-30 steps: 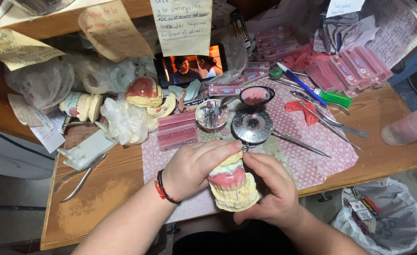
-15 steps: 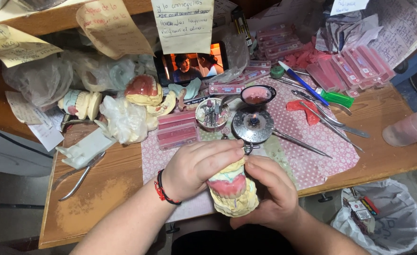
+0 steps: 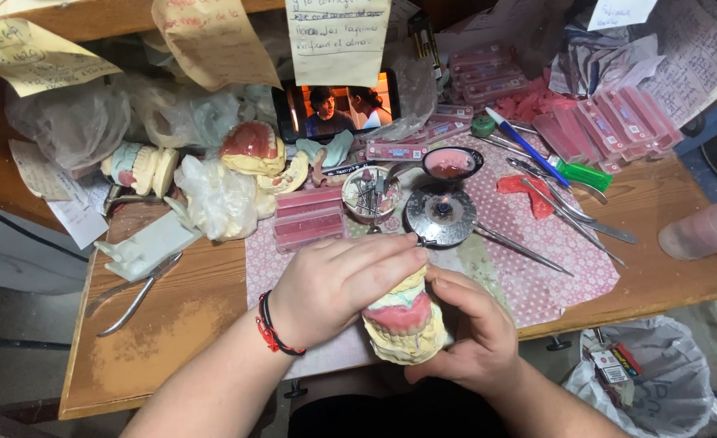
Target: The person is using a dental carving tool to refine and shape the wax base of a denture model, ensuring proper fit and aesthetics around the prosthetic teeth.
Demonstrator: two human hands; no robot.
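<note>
Dental cast (image 3: 405, 324): pale yellow plaster, upper and lower halves closed together, pink wax gum with a row of teeth between them. Held just past the near edge of the bench (image 3: 172, 324), at its middle, between both hands.

Left hand (image 3: 338, 280): clasped over the top and left side of the cast, fingers laid across it, fingertips reaching the upper right of the plaster. Red and black cord bracelet (image 3: 273, 328) at the wrist.

Right hand (image 3: 472, 341): cupped round the right side and base of the cast, thumb lying along its upper right edge.

Pink patterned cloth (image 3: 537, 243): spread over the middle of the bench, just behind the hands.

Round metal burner (image 3: 440, 215): on the cloth, directly behind the cast.

Small dish (image 3: 451, 163): holds pink wax, behind the burner.

Small round cup (image 3: 370, 193): holds metal burs, left of the burner.

Pink wax sheets (image 3: 308, 215): stacked, left of the cup.

Metal hand instruments (image 3: 573, 207): several, lying on the right part of the cloth.

Pliers (image 3: 135, 292): on bare wood towards the left edge.

Further plaster casts (image 3: 253, 150): towards the back left, among clear plastic bags.

Phone (image 3: 338, 109): propped at the back edge, screen lit.
</note>
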